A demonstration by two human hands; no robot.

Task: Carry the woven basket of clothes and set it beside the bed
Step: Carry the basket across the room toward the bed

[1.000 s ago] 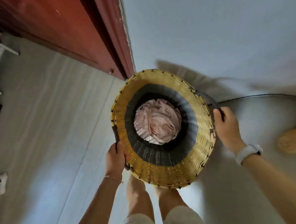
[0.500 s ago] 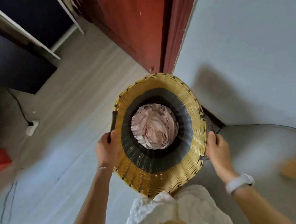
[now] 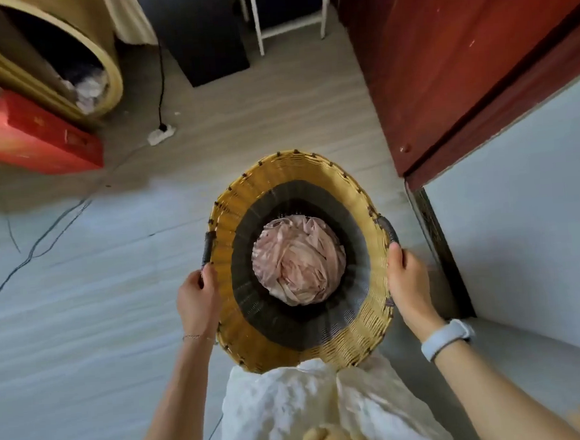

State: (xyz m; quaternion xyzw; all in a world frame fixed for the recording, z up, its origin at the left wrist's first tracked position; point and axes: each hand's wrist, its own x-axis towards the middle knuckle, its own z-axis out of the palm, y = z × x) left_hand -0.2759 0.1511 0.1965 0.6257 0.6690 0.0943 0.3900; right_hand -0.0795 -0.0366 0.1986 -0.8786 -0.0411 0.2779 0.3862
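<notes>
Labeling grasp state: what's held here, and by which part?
The woven basket of pink clothes, held two-handed: left hand closed on the dark left handle, right hand on the dark right handle.

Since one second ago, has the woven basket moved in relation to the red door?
Yes. The woven basket has moved off the grey wall, past the red door, and now hangs over open floor, both hands on its handles.

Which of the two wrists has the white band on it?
The right hand, gripping the woven basket nearest the red door. Its wrist carries the broad white band; the left hand wears only a thin bracelet.
</notes>
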